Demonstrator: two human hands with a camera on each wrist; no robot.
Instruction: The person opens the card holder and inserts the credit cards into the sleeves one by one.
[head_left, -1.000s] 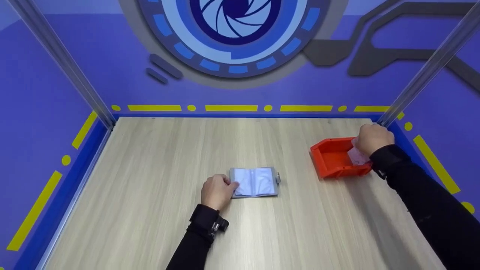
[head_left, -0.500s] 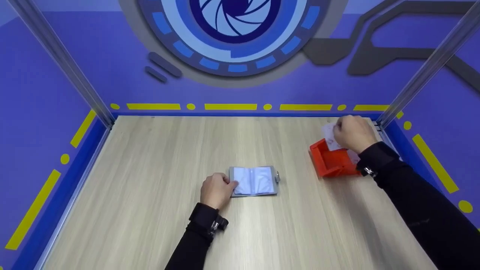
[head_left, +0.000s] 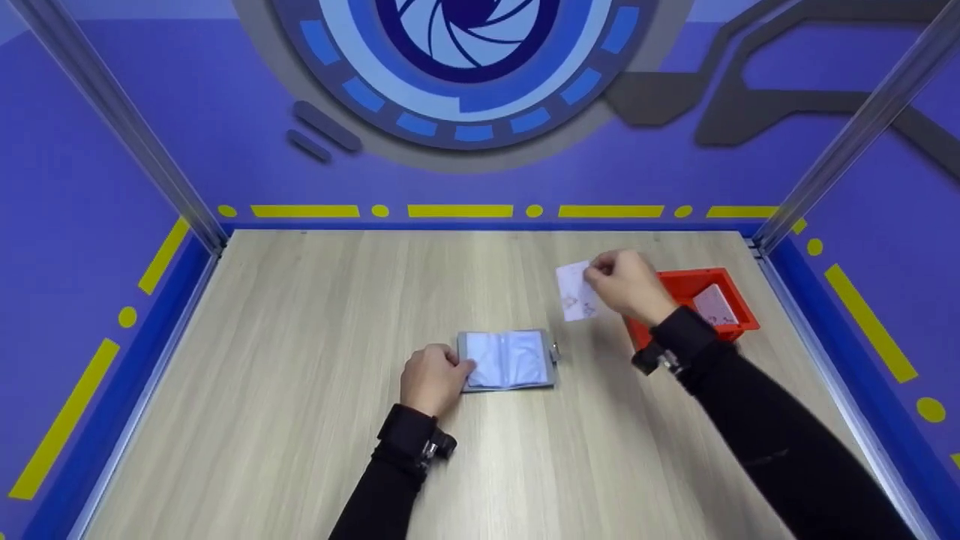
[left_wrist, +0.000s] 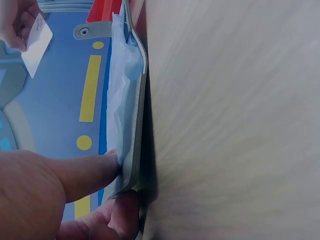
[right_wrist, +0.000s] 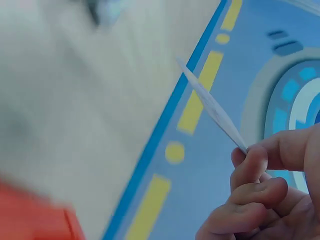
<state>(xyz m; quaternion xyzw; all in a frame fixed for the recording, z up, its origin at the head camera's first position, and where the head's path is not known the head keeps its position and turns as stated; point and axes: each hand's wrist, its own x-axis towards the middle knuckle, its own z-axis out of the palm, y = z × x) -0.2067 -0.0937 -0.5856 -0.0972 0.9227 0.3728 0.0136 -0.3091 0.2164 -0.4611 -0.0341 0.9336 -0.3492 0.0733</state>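
Note:
An open card holder (head_left: 507,361) with a grey cover and clear plastic sleeves lies on the wooden table. My left hand (head_left: 433,381) pinches its left edge; the left wrist view has the thumb on the sleeves (left_wrist: 122,90) and a fingertip under the cover. A strap with a snap (left_wrist: 92,31) sticks out at the holder's far end. My right hand (head_left: 626,285) is raised up and to the right of the holder, pinching a thin white card (head_left: 574,292) with small printed figures. Seen almost edge-on in the right wrist view, the card (right_wrist: 214,107) slants away from thumb and finger.
A red bin (head_left: 739,300) stands at the right, partly behind my right forearm, with another printed card (head_left: 715,305) inside. Blue panels with yellow marks (head_left: 611,211) and metal corner posts (head_left: 847,135) enclose the table's back and sides.
My right hand has come out of the red bin with a card and moved left toward the card holder. My left hand stays put on the holder's edge.

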